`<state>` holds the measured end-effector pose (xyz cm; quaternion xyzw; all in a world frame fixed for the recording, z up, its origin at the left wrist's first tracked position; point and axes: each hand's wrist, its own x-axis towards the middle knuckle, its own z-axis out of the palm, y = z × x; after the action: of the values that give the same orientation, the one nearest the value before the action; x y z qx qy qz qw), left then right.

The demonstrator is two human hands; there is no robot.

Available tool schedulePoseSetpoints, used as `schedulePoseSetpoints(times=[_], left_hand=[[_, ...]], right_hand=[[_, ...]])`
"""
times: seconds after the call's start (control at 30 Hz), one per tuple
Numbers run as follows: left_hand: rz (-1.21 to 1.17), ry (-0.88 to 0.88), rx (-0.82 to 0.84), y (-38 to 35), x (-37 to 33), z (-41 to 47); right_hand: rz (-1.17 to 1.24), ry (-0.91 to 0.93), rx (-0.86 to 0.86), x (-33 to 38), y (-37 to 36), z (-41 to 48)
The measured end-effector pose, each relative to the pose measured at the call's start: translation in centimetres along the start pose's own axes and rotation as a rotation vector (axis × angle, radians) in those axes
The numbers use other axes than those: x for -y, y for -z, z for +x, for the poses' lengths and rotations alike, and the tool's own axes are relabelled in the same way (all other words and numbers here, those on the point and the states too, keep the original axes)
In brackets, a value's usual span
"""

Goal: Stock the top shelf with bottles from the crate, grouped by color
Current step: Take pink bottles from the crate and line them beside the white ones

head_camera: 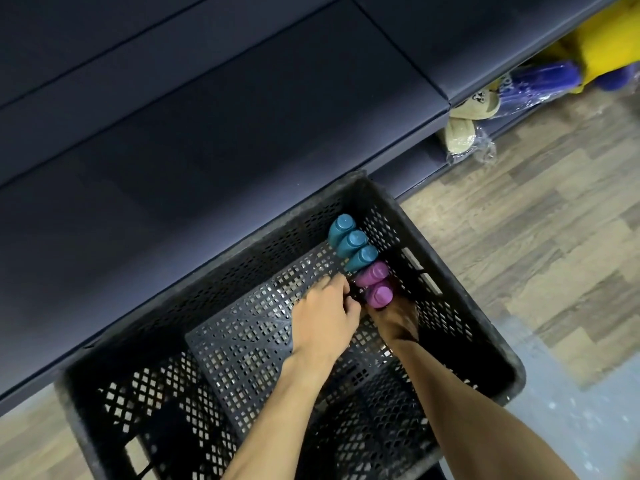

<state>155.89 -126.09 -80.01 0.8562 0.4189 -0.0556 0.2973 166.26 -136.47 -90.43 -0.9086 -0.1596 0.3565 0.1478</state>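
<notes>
— Where are the bottles at this moment?

— All inside the black crate (194, 306), which stands on the wooden floor (519, 220) against the dark blue shelves (242, 116). Five bottles stand in one row along the crate's right wall: three teal bottles (353, 241) at the far end, then the farther purple bottle (373, 273), then the nearer purple bottle (380, 296). They touch each other, cap beside cap.

— And the left hand?

— The left hand (325, 313) is deep in the crate, at the purple end of the row. Its fingers are curled, not spread, and with the thumb they close on the lower part of the farther purple bottle (the fingertips themselves are hidden behind it).

— The right hand does the same?

— The right hand (394, 320) is in shadow, just behind the nearer purple bottle and touching it. The bottle covers its fingers, so I cannot tell if they grip it or only lie against it.

— Do the two hands touch?

— They are very close, side by side, but the gap between them is dark and I cannot say.

— Anything else nearby?

— On a low shelf to the right lie beige slippers (457, 133) in clear plastic, with blue packages (540, 81) and something yellow (609, 39) beyond them.
</notes>
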Motion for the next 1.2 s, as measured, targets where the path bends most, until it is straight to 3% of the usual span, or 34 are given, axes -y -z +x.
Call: schedulePoseSetpoints(times=[0.13,0.3,0.53,0.73,1.2], left_hand=[[-0.011,0.010,-0.016,1.2,-0.2,-0.7],[-0.017,-0.003,-0.039,5.6,-2.1,-1.5],[0.020,-0.087,-0.153,15.5,-6.8,-4.0],[0.200,-0.218,-0.209,25.7,-11.0,-8.1],[0.193,-0.327,-0.645,46.7,-15.5,-18.3]], right_hand=[[-0.046,-0.036,-0.028,0.3,0.4,-1.3],[0.051,0.132,-0.137,1.9,4.3,-5.2],[0.151,0.278,-0.206,7.2,13.2,-12.1],[0.066,0.453,-0.313,12.1,22.1,-19.7],[0.016,0.955,-0.644,27.3,38.7,-35.8]])
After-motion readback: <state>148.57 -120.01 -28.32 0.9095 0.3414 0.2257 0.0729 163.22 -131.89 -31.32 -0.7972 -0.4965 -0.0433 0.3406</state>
